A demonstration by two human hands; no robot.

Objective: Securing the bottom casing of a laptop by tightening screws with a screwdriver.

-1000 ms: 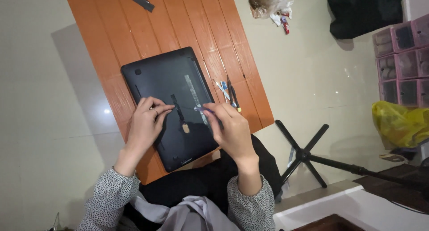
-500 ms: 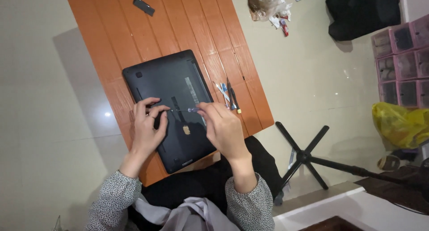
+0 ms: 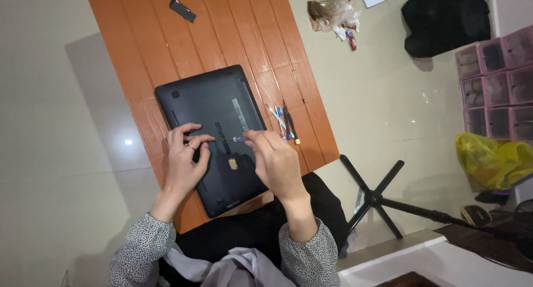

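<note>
While the left hand (image 3: 186, 159) rests curled on the underside of a black laptop (image 3: 214, 137), its fingertips pinch the tip end of a thin screwdriver (image 3: 225, 138) against the case. That laptop lies bottom-up on an orange slatted table (image 3: 166, 53), with its near edge overhanging toward the person's lap. Its shell looks rigid and fairly heavy, likely smooth enough to slide on the wood, so a flat palm on the casing seems the safest way to steady it. To the right, the right hand (image 3: 277, 162) closes its thumb and fingers around the screwdriver's clear handle, holding the slim tool nearly level over the case; such a tool is light and stiff, best gripped at the handle. Further right, a few spare small tools (image 3: 284, 123) lie side by side near the table's edge, just beside the laptop.
</note>
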